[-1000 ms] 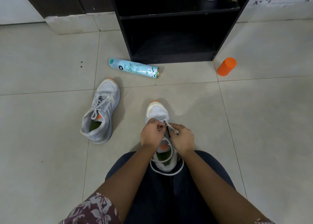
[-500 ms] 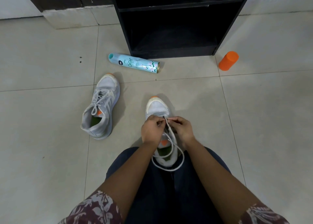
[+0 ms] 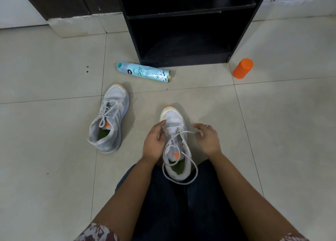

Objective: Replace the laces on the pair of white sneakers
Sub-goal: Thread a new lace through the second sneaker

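While the person sits on the floor (image 3: 54,168), one white shoe (image 3: 172,118) stands between the knees, with its toe pointing to the far edge of the floor. The left hand (image 3: 154,142) holds the left side of this shoe, with its fingers curled by the lace holes. The right hand (image 3: 209,138) is just to the right of the shoe and pinches the white lace (image 3: 189,133) near one end between thumb and finger. The lace goes across the front holes. The rest of it hangs loose in a big loop over the heel and onto the dark trousers (image 3: 181,213). The other shoe (image 3: 112,117) sits to the left, well apart, with its lace done up. Near the far edge of the floor, a blue spray can (image 3: 143,72) lies on its side just in front of a black shelf (image 3: 132,31). An orange cup (image 3: 242,68) sits to the right of the shelf.
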